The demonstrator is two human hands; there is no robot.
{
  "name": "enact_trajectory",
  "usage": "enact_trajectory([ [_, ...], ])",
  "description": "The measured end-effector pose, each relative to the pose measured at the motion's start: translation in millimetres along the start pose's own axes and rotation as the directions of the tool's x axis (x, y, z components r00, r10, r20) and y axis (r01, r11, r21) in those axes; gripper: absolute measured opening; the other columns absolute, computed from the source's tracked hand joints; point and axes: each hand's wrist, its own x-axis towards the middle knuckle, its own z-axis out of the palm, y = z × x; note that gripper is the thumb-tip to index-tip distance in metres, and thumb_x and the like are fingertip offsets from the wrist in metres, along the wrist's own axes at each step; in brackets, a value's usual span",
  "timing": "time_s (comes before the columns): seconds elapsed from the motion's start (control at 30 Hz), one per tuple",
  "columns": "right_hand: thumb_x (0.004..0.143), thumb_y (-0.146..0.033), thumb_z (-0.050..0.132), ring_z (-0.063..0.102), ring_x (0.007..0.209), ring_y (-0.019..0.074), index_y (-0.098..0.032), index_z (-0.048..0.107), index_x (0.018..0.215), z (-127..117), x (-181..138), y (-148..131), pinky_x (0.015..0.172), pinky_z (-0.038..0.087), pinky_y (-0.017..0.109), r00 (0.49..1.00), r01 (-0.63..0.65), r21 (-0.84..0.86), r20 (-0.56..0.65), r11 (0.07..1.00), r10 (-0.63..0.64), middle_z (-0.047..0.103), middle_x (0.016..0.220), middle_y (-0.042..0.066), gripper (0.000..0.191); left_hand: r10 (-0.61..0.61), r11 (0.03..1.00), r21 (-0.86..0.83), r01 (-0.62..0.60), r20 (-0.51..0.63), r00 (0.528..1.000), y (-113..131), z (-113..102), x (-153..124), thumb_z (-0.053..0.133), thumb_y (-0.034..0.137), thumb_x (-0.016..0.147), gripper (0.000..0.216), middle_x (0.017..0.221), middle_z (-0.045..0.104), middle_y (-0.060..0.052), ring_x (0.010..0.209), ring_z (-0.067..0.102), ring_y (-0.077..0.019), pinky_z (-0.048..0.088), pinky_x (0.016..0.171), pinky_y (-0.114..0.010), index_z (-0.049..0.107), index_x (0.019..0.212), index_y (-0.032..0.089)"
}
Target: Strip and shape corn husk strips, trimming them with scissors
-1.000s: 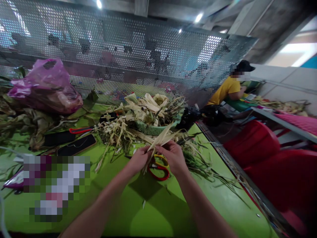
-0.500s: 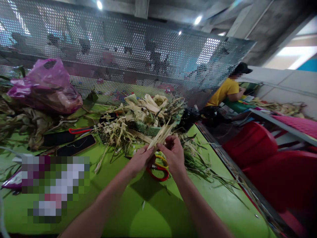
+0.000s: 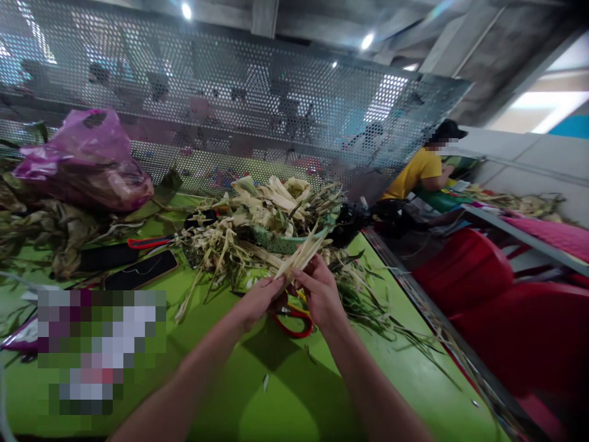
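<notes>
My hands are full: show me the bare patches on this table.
Bare: table front, nearer than the scissors; also right of the right hand. Crowded: husk pile beyond the strip held with the left hand, phones at left.

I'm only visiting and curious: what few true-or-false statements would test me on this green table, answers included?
1. The left hand and right hand pinch one dried husk strip between them. True.
2. The scissors are held in the right hand. False: they lie on the green table, beneath the hands.
3. A pink plastic bag sits at the table's far left. True.
4. The person in the yellow shirt is at the left. False: that person is at the right, at another table.
</notes>
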Motion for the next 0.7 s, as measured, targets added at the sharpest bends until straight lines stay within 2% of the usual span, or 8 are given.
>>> enact_trajectory([
  [0.17,0.068,-0.02,0.073,0.049,0.058,0.0096,-0.024,0.057,0.109,-2.5,2.1,1.5,0.052,0.043,0.022,0.997,0.048,-0.004,-0.057,0.999,-0.048,0.058,0.078,-0.004,0.044,-0.012,0.996,0.092,0.013,-0.013,1.0,2.7,-0.3,-1.4,0.048,0.062,0.079,0.051,0.056,0.056,-0.003,0.046,0.045,-0.0105,0.031,0.043,-0.023,0.062,0.073,0.014],
  [0.23,0.068,-0.02,0.073,0.048,0.058,0.009,-0.023,0.059,0.107,-4.5,3.5,1.0,0.055,0.043,0.022,0.991,0.087,-0.026,-0.1,0.996,-0.089,0.057,0.075,-0.004,0.042,0.03,0.992,0.126,-0.015,-0.117,0.993,6.8,-6.4,0.1,0.048,0.059,0.08,0.047,0.065,0.062,-0.006,0.052,0.052,-0.0138,0.037,0.047,-0.024,0.064,0.081,0.015],
  [0.33,0.069,-0.021,0.072,0.048,0.058,0.0088,-0.023,0.059,0.107,-7.4,5.2,-1.6,0.055,0.042,0.022,0.983,0.12,-0.048,-0.134,0.992,-0.126,0.057,0.075,-0.004,0.04,0.225,0.953,0.265,-0.143,-0.307,0.925,17.9,-26.1,4.1,0.046,0.052,0.084,0.04,0.062,0.058,-0.003,0.052,0.049,-0.0137,0.037,0.048,-0.024,0.066,0.087,0.017],
  [0.43,0.07,-0.021,0.071,0.049,0.059,0.009,-0.024,0.058,0.109,-8.7,5.3,-4.6,0.055,0.042,0.022,0.977,0.159,-0.063,-0.13,0.985,-0.166,0.057,0.077,-0.004,0.041,0.401,0.886,0.408,-0.218,-0.44,0.804,32.4,-51.4,5.5,0.052,0.042,0.083,0.031,0.067,0.055,-0.002,0.062,0.051,-0.0149,0.041,0.059,-0.026,0.063,0.1,0.018],
  [0.53,0.071,-0.021,0.071,0.049,0.058,0.0089,-0.025,0.057,0.11,-7.1,2.1,-6.6,0.056,0.043,0.022,0.97,0.21,-0.1,-0.103,0.973,-0.22,0.057,0.075,-0.004,0.041,0.679,0.644,0.75,-0.147,-0.473,0.561,44.8,-67.0,1.0,0.065,0.026,0.072,0.056,0.108,0.06,-0.01,0.104,0.052,-0.0262,0.04,0.09,-0.04,0.049,0.126,0.021],
  [0.6,0.072,-0.022,0.07,0.051,0.06,0.0102,-0.025,0.056,0.111,-4.5,-1.8,-6.9,0.057,0.045,0.023,0.966,0.237,-0.152,-0.07,0.959,-0.25,0.059,0.077,-0.003,0.041,0.782,0.518,0.85,-0.092,-0.427,0.454,49.9,-67.2,-4.0,0.065,0.022,0.071,0.062,0.13,0.05,-0.012,0.124,0.039,-0.031,0.028,0.104,-0.049,0.046,0.13,0.024],
  [0.63,0.073,-0.023,0.07,0.052,0.062,0.0111,-0.025,0.056,0.111,-3.0,-4.0,-6.6,0.057,0.046,0.023,0.965,0.245,-0.185,-0.047,0.952,-0.258,0.06,0.079,-0.002,0.041,0.803,0.487,0.863,-0.132,-0.383,0.457,51.4,-64.4,-6.4,0.064,0.022,0.073,0.059,0.133,0.048,-0.012,0.126,0.037,-0.0305,0.026,0.106,-0.049,0.046,0.129,0.024],
  [0.7,0.074,-0.025,0.069,0.055,0.066,0.0133,-0.026,0.054,0.114,-0.1,-7.9,-4.6,0.059,0.047,0.025,0.967,0.246,-0.264,0.008,0.933,-0.253,0.063,0.084,0.0,0.042,0.78,0.503,0.801,-0.324,-0.259,0.57,52.0,-55.2,-10.3,0.058,0.025,0.079,0.048,0.129,0.052,-0.01,0.119,0.046,-0.0258,0.032,0.103,-0.044,0.048,0.127,0.023],
])
